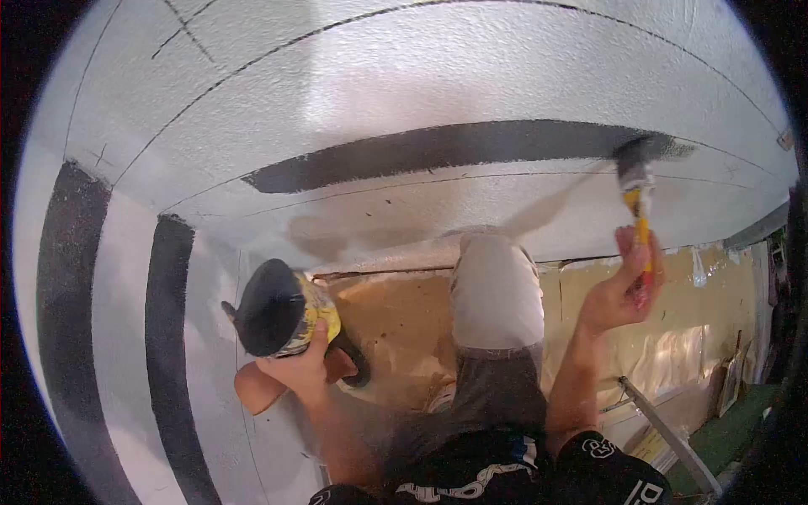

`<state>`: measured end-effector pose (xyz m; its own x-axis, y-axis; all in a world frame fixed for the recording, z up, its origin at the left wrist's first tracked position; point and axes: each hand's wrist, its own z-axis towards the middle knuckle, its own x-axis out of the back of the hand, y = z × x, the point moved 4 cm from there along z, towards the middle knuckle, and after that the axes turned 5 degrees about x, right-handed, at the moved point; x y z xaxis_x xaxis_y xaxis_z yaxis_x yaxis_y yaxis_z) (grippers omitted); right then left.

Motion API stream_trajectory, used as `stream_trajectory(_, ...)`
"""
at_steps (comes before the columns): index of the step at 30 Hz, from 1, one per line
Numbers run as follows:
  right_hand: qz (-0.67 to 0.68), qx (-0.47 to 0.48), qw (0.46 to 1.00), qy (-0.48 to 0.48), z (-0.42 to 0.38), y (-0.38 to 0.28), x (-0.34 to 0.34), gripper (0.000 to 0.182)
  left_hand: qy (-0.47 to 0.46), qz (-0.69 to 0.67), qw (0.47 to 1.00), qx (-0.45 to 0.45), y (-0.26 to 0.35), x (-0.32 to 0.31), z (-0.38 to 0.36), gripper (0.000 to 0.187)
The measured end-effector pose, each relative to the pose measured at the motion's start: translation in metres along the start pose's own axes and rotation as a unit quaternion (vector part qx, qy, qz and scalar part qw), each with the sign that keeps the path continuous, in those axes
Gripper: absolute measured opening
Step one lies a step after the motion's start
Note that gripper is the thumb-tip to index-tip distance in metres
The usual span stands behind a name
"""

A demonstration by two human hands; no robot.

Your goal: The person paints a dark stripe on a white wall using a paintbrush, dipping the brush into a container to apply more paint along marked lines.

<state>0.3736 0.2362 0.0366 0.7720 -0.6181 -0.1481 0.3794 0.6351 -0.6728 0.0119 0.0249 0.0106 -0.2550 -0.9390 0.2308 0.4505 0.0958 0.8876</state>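
Observation:
My right hand (619, 295) is wrapped round the red and yellow handle of a paintbrush (638, 198). The dark bristles press against the white wall (404, 80) at the right end of a curved black stripe (446, 151), where the paint turns thin and patchy. Lower left, my left hand (305, 362) grips a paint can (318, 307) with a yellow, paint-smeared side. The can tilts so that its dark inside shows.
Thin drawn curves run above and below the stripe. Two black bands (168, 328) mark the left wall. Brown paper (391, 328) covers the floor around my knee (497, 290). A metal bar (673, 438) lies at lower right, near green material (749, 429).

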Motion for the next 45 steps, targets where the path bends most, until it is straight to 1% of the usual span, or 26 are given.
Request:
stream_trajectory(1,0.0,0.004,1.0,0.001,-0.011,-0.004,-0.005,0.026,-0.036,0.005,0.999,0.016,0.003,0.002,0.004,0.076)
stream_trajectory(3,0.053,0.02,0.995,-0.083,-0.032,-0.022,-0.023,0.027,-0.072,0.006,0.997,0.027,0.011,0.014,0.016,0.073)
stream_trajectory(4,0.052,0.021,0.995,-0.081,-0.04,-0.03,-0.028,0.027,-0.075,0.002,0.997,-0.005,0.017,0.02,0.02,0.067)
stream_trajectory(6,0.049,0.047,0.986,-0.153,-0.055,-0.047,-0.042,0.025,-0.079,-0.004,0.996,-0.035,0.018,0.026,0.022,0.061)
stream_trajectory(8,0.066,0.047,0.983,-0.167,-0.063,-0.058,-0.052,0.025,0.021,-0.024,0.999,-0.029,0.016,0.035,0.019,0.067)
stream_trajectory(9,0.086,0.046,0.979,-0.178,-0.066,-0.062,-0.055,0.025,0.021,-0.027,0.999,-0.026,0.013,0.04,0.017,0.067)
stream_trajectory(11,0.077,0.062,0.977,-0.189,-0.067,-0.069,-0.055,0.025,0.09,0.205,0.973,0.047,-0.002,0.057,0.013,0.07)
stream_trajectory(12,0.069,0.075,0.974,-0.201,-0.068,-0.073,-0.053,0.024,0.089,0.205,0.973,0.054,-0.01,0.061,0.013,0.07)
stream_trajectory(13,0.066,0.079,0.972,-0.21,-0.068,-0.074,-0.051,0.024,0.091,0.188,0.978,-0.011,-0.016,0.063,0.014,0.071)
stream_trajectory(14,0.068,0.049,0.985,-0.153,-0.062,-0.071,-0.044,0.024,0.094,0.169,0.978,-0.073,-0.02,0.065,0.011,0.072)
stream_trajectory(15,0.068,0.021,0.993,-0.095,-0.058,-0.068,-0.034,0.025,0.093,0.166,0.98,-0.061,-0.025,0.068,0.009,0.072)
stream_trajectory(17,0.039,0.036,0.996,-0.067,-0.045,-0.056,-0.02,0.025,0.091,0.325,0.935,-0.106,-0.023,0.067,0.004,0.07)
stream_trajectory(18,0.014,0.044,0.998,-0.03,-0.038,-0.051,-0.012,0.026,0.092,0.322,0.938,-0.091,-0.017,0.063,0.001,0.07)
stream_trajectory(20,-0.007,0.049,0.998,-0.034,-0.029,-0.039,-0.013,0.025,0.068,0.223,0.972,0.031,-0.005,0.055,-0.004,0.076)
stream_trajectory(21,-0.03,0.043,0.998,-0.024,-0.027,-0.035,-0.013,0.024,0.067,0.221,0.972,0.042,0.0,0.059,-0.005,0.076)
stream_trajectory(23,-0.017,0.04,0.999,-0.016,-0.035,-0.033,-0.024,0.024,-0.025,0.135,0.975,0.172,-0.008,0.057,-0.002,0.072)
stream_trajectory(24,-0.004,0.042,0.998,-0.035,-0.044,-0.032,-0.033,0.024,-0.025,0.136,0.975,0.175,-0.016,0.058,-0.004,0.072)
stream_trajectory(26,0.013,0.041,0.998,-0.055,-0.064,-0.041,-0.051,0.023,0.024,0.21,0.976,-0.046,-0.017,0.057,-0.007,0.072)
stream_trajectory(29,0.022,-0.024,0.992,-0.122,-0.093,-0.06,-0.069,0.025,0.032,0.219,0.973,-0.068,-0.008,0.054,-0.007,0.078)
stream_trajectory(30,0.02,0.014,0.987,-0.156,-0.103,-0.07,-0.076,0.025,0.03,0.22,0.972,-0.07,-0.007,0.053,-0.008,0.078)
stream_trajectory(32,0.031,0.075,0.975,-0.207,-0.122,-0.087,-0.09,0.024,0.048,0.091,0.993,0.05,-0.017,0.054,-0.01,0.083)
stream_trajectory(33,0.046,0.098,0.969,-0.223,-0.131,-0.093,-0.098,0.024,0.046,0.091,0.994,0.046,-0.016,0.052,-0.009,0.083)
stream_trajectory(36,0.105,0.095,0.962,-0.234,-0.146,-0.112,-0.115,0.029,0.056,0.037,0.997,0.041,-0.022,0.053,-0.01,0.088)
stream_trajectory(39,0.118,0.095,0.959,-0.241,-0.138,-0.125,-0.109,0.031,0.054,0.118,0.991,-0.017,-0.029,0.06,-0.007,0.085)
stream_trajectory(42,0.141,0.108,0.953,-0.245,-0.126,-0.13,-0.101,0.03,-0.016,0.094,0.995,-0.013,-0.02,0.053,-0.002,0.083)
stream_trajectory(45,0.052,0.154,0.953,-0.254,-0.111,-0.116,-0.099,0.027,0.039,0.041,0.998,0.01,-0.018,0.052,-0.004,0.08)
